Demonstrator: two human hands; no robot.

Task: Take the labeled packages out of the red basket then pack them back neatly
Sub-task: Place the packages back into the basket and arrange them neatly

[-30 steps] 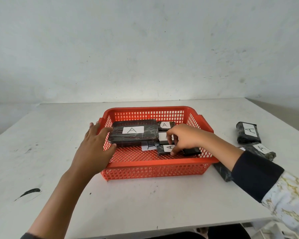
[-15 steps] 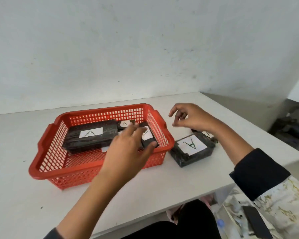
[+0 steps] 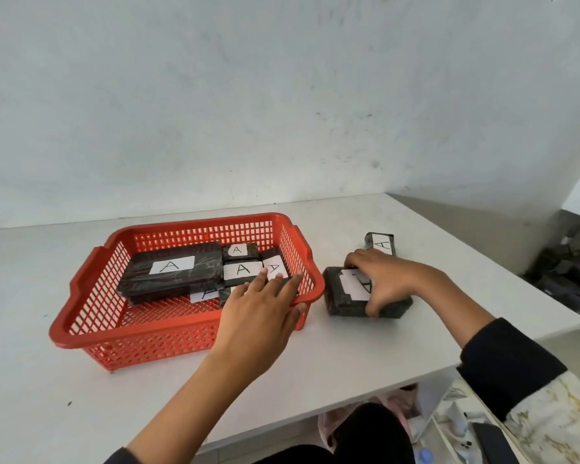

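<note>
Several black-wrapped packages, each with a white "A" label, sit in the red basket (image 3: 185, 333) on the white counter (image 3: 349, 356): a large flat package (image 3: 171, 274) toward the left and smaller ones crowded to its right, one of them partly buried so that we see only a slip of its label. Our left hand (image 3: 262, 316) lies over the basket's near right corner with fingers spread and loose, gripping nothing, and it covers part of the rim and the small packages behind it. Just beside the basket on the right, our right hand (image 3: 380, 279) closes its grip on a thick labeled package (image 3: 342, 296) resting on the counter; the fingers hide much of the label's letter. Farther back, another labeled package (image 3: 380, 244) lies on the counter, its near end hidden behind that hand. Below the counter's edge, cluttered objects on the floor are too blurred for us to name.
</note>
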